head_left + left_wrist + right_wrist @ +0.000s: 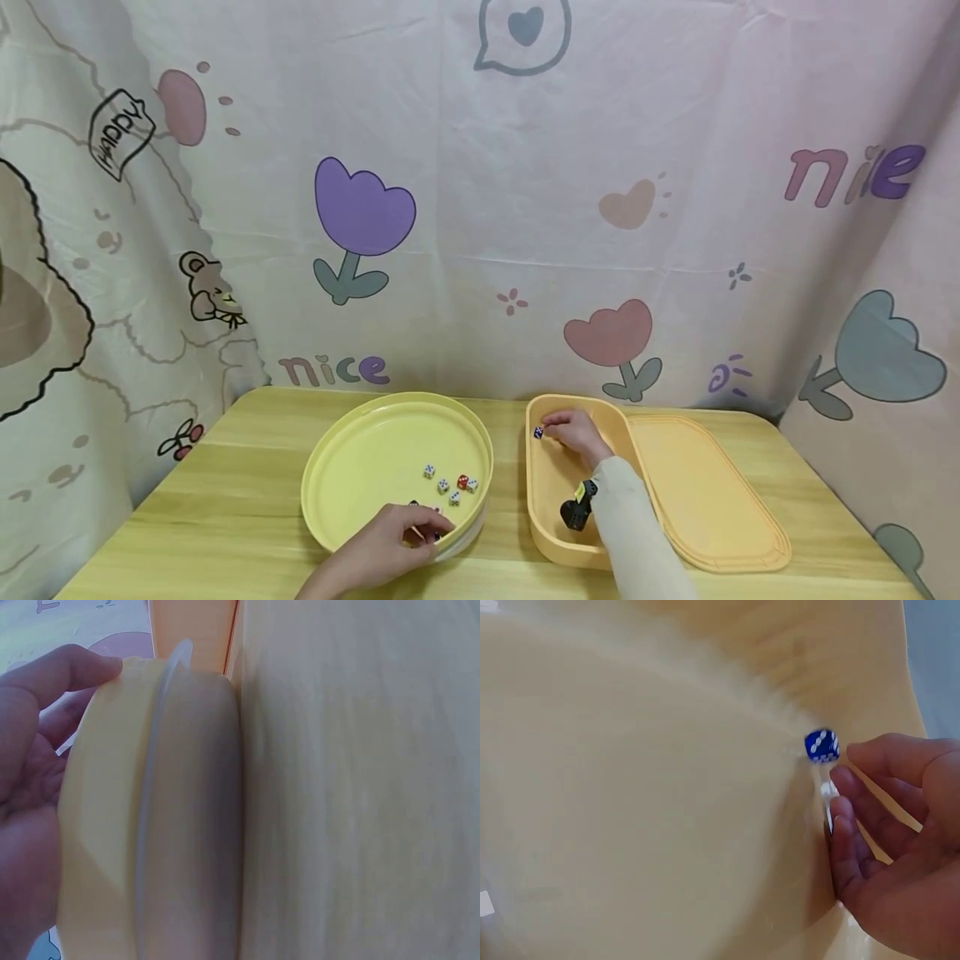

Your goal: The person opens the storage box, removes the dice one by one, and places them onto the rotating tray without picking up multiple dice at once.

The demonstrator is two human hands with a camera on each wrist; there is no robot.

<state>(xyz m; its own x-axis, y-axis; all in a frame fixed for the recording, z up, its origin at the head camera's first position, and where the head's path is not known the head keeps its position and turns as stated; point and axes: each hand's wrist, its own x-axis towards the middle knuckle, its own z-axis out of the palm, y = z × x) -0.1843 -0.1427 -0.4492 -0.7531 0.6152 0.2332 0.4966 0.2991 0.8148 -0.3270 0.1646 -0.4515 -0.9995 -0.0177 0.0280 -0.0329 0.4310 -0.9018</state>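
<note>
My right hand [576,435] reaches into the orange rectangular box [546,533], near its far left corner. A blue die [822,745] with white pips is just off its thumb and fingertips, with a small gap showing. My left hand [393,540] is over the near right rim of the round yellow tray [352,479], with one fingertip at the rim in the left wrist view. Dark dice show partly by its fingers; whether it pinches one is hidden. White dice [443,485] and a red die [462,482] lie farther in on the tray.
An orange lid [712,492] lies flat right of the box. Both containers are on a wood-grain table [217,500]. A printed curtain [465,208] hangs behind and at the sides. A black device [577,508] is on the right wrist.
</note>
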